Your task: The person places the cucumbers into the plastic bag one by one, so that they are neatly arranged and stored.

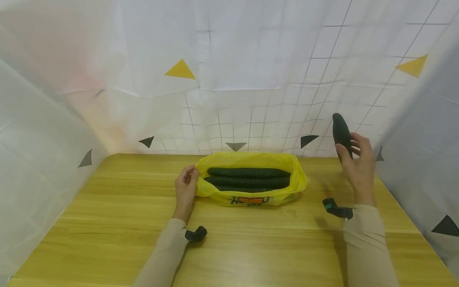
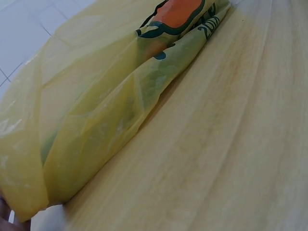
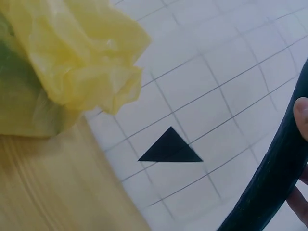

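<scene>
A yellow plastic bag (image 1: 247, 158) lies on the table with its mouth spread wide, and several dark green cucumbers (image 1: 247, 182) rest lengthwise inside. At the bag's left end, my left hand (image 1: 186, 185) pinches the rim between thumb and fingers. In the left wrist view the bag's side (image 2: 91, 130) fills the upper left, with fingertips at the lower left corner. Over the table's right side, my right hand (image 1: 360, 165) grips one cucumber (image 1: 340, 129), raised and tilted upright, apart from the bag. The right wrist view shows this cucumber (image 3: 274, 178) with fingers around it.
The wooden table (image 1: 244, 247) ends at a white sheet wall (image 1: 244, 119) with grid lines and triangle marks. White sheets (image 1: 32, 159) stand at both sides as well. A small black camera (image 1: 337, 209) is strapped to the right wrist, another (image 1: 196, 234) to the left.
</scene>
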### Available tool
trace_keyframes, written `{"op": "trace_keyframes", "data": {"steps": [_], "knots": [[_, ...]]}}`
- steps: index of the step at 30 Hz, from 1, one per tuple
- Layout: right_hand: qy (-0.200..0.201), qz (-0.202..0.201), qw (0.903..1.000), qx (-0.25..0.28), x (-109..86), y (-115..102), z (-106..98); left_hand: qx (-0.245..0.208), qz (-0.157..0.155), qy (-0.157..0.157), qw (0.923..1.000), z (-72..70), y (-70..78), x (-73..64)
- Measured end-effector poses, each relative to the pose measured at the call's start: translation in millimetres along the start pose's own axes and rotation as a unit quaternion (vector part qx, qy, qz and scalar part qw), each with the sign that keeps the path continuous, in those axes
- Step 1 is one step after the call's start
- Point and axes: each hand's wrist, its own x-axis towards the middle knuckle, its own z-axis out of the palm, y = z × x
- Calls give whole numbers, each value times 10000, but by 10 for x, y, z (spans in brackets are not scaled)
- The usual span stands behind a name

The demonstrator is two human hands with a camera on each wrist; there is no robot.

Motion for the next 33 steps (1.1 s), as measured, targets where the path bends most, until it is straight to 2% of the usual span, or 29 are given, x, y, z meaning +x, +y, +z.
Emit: {"op": "trace_keyframes", "data": {"steps": [6, 15, 19, 26, 30, 33], "knots": [[303, 137, 9990, 292, 27, -88, -37, -8, 22, 42, 10000, 9, 3, -4], [453, 325, 9950, 833, 48, -185, -72, -43, -227, -65, 9997, 0, 29, -1], [475, 296, 9944, 899, 58, -226, -66, 16, -391, -157, 9991, -8, 177, -49], [636, 338, 9925, 983, 77, -315, -66, -2, -321, -125, 9994, -7, 142, -41], [749, 332, 9910, 1058, 83, -379, -89, 91, -346, -190, 9992, -3, 290, -98], [811, 375, 9892, 1164, 80, -462, -114, 90, -336, -191, 9992, -1, 306, -111]]}}
